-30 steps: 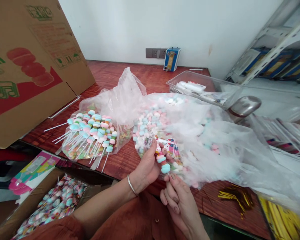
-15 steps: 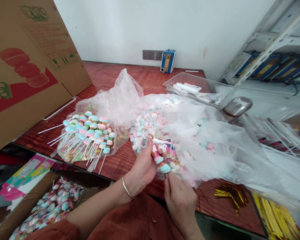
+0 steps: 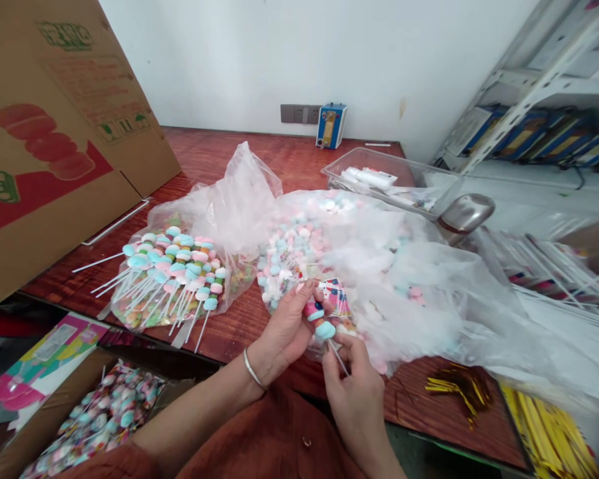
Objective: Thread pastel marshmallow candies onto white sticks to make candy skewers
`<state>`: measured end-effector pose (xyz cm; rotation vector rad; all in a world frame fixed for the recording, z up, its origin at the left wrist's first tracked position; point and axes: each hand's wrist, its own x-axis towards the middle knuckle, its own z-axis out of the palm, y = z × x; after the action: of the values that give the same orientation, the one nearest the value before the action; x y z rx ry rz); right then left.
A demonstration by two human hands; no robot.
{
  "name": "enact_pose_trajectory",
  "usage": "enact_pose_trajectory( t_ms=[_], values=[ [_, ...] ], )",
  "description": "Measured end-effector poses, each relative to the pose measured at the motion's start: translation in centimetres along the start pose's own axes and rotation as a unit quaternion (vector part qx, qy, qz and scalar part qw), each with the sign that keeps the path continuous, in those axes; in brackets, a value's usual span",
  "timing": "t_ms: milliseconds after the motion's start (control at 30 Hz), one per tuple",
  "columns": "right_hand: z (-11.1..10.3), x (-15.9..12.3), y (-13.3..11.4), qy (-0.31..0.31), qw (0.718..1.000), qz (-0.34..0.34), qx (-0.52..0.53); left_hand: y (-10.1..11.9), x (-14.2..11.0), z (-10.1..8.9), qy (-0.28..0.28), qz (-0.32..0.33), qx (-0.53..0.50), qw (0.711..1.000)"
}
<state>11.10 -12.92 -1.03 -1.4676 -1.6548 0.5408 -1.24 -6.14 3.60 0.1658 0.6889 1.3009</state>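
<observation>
My left hand (image 3: 290,326) is closed around a marshmallow skewer (image 3: 324,328) in a printed clear wrapper, near the table's front edge. Pink and blue pieces show below my fingers; its upper part is mostly hidden by them. My right hand (image 3: 354,386) is closed at the lower end, with the white stick running between thumb and fingers. Just beyond my hands lie printed wrappers (image 3: 335,293) on a clear bag of loose marshmallows (image 3: 299,233). To the left, several unwrapped marshmallow skewers (image 3: 180,259) rest on another clear bag.
A large cardboard box (image 3: 64,133) stands at the left. Below the table edge, an open carton (image 3: 87,379) holds wrapped skewers. Gold twist ties (image 3: 459,389) lie at right, near yellow strips (image 3: 549,426). Behind are a clear plastic tray (image 3: 399,163) and a blue device (image 3: 331,125).
My right hand's fingers have shifted and opened slightly around the lower end, so the white stick now shows. My left hand keeps its hold on the skewer. The view has shifted slightly.
</observation>
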Motion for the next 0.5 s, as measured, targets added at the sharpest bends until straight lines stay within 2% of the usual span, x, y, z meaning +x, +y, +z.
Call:
enact_pose_trajectory(
  t_ms=[67,100,133,200,233,300,367,400,433,467,500],
  values=[
    [-0.1,-0.2,0.1,0.049,0.994,-0.070,-0.068,-0.3,0.0,0.1,0.001,-0.001,-0.017,1.000],
    [-0.1,-0.2,0.1,0.052,0.993,-0.085,-0.069,-0.5,-0.1,0.2,-0.001,-0.002,-0.022,1.000],
    [-0.2,-0.3,0.0,0.037,0.995,-0.075,-0.044,-0.6,-0.1,0.2,-0.004,-0.002,-0.025,1.000],
    [-0.2,-0.5,-0.3,-0.032,0.996,0.022,0.082,-0.9,-0.1,0.2,-0.009,-0.001,-0.027,1.000],
    [-0.2,-0.6,-0.5,-0.076,0.978,0.096,0.170,-1.0,-0.1,0.2,-0.014,-0.003,-0.029,0.999],
    [0.1,-0.6,-0.8,-0.140,0.899,0.239,0.339,-1.3,-0.2,0.1,-0.020,-0.008,-0.030,0.999],
    [0.6,-0.4,-1.1,-0.156,0.816,0.316,0.458,-1.8,-0.4,0.0,-0.026,-0.016,-0.024,0.999],
    [0.8,-0.3,-1.2,-0.152,0.791,0.332,0.492,-2.0,-0.5,-0.1,-0.030,-0.020,-0.020,0.999],
    [0.9,-0.1,-1.2,-0.143,0.779,0.338,0.508,-2.3,-0.6,-0.1,-0.032,-0.024,-0.017,0.999],
    [1.1,0.1,-1.2,-0.134,0.781,0.337,0.509,-2.5,-0.6,-0.1,-0.034,-0.028,-0.016,0.999],
    [1.1,0.3,-1.1,-0.125,0.796,0.326,0.494,-2.6,-0.7,-0.2,-0.033,-0.031,-0.016,0.999]
  ],
)
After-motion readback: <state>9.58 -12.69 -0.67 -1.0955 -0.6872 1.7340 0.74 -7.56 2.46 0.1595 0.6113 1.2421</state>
